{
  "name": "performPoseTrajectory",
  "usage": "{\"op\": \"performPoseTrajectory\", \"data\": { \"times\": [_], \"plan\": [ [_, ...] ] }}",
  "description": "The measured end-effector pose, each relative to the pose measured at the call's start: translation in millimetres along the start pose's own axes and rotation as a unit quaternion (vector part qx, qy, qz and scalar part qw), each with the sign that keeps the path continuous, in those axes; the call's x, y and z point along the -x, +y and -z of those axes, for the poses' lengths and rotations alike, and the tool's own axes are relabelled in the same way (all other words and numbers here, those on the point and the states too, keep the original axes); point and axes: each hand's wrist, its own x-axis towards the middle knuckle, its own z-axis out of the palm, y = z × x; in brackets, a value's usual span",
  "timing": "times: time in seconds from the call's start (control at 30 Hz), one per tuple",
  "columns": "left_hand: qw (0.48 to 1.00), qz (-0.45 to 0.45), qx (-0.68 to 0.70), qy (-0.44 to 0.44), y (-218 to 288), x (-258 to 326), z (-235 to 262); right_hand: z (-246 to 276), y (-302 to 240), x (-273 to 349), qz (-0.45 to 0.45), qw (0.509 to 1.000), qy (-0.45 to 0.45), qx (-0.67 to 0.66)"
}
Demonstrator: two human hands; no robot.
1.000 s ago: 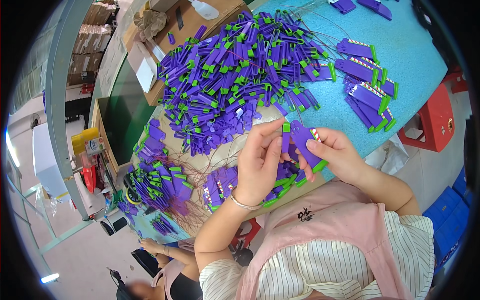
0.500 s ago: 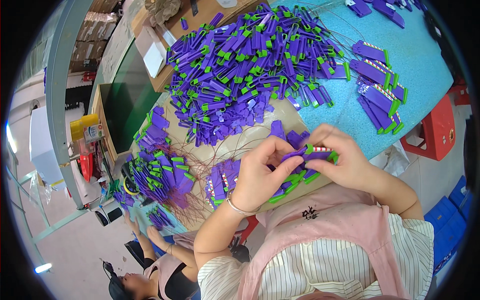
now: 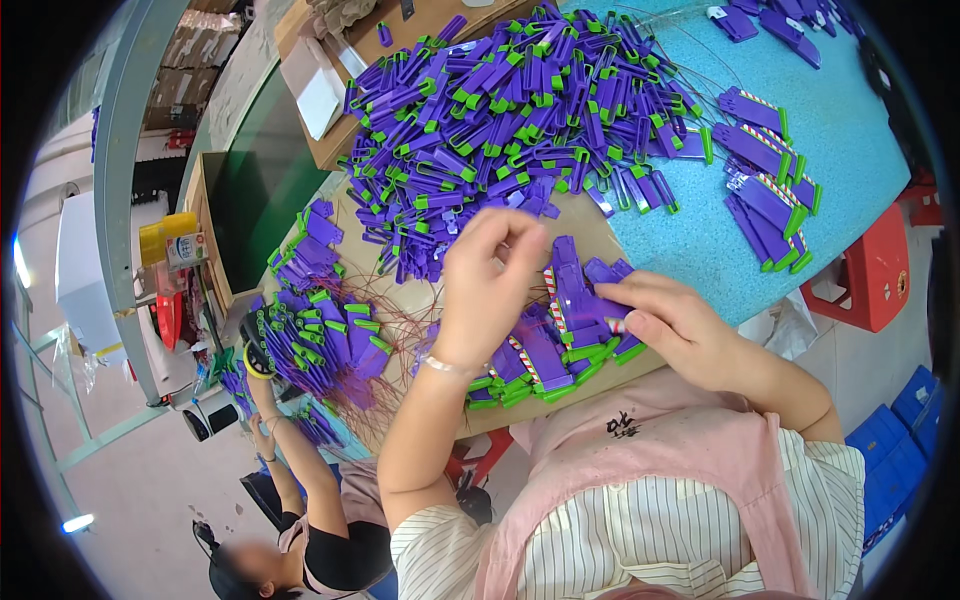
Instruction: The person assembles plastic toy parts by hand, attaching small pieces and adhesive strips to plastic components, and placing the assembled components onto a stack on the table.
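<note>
My left hand (image 3: 492, 285) is raised over the near side of the pile, its fingers curled in and smeared by motion. Whatever it may hold does not show. Lower and to the right, my right hand (image 3: 672, 325) has its thumb and fingers closed on a flat purple plastic piece (image 3: 600, 306), partly covered by the fingers. Just under both hands lies a row of purple pieces (image 3: 545, 362) with green ends and red-and-white striped edges. Two plain purple parts (image 3: 568, 262) stick out at the row's far side.
A big heap of purple and green clips (image 3: 500, 120) fills the table's middle. Finished-looking striped pieces (image 3: 765, 190) lie on the blue tabletop (image 3: 690, 240). Thin reddish wires (image 3: 385, 320) spread leftward. A co-worker's arm (image 3: 300, 440) reaches in at lower left; a red stool (image 3: 870, 270) stands right.
My left hand has lifted away from the right hand, up and toward the heap. The right hand stays near its place with a purple piece. The co-worker's arms have shifted.
</note>
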Motion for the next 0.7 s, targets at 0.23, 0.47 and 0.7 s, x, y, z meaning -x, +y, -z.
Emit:
{"op": "performPoseTrajectory", "data": {
  "times": [0.23, 0.47, 0.7],
  "plan": [
    [0.909, -0.190, -0.360, 0.089, -36.8, -22.7, -19.1, 2.5, -8.5, 2.7, 0.005, 0.998, -0.065, 0.008],
    [0.980, -0.136, -0.142, 0.032, -3.2, 9.5, -12.2, 0.6, -8.0, -1.2, -0.189, 0.950, -0.015, -0.250],
    [0.927, -0.322, -0.175, -0.084, 14.6, 34.0, -25.4, -2.7, -11.8, -6.6, -0.140, 0.976, 0.017, -0.164]
  ]
}}
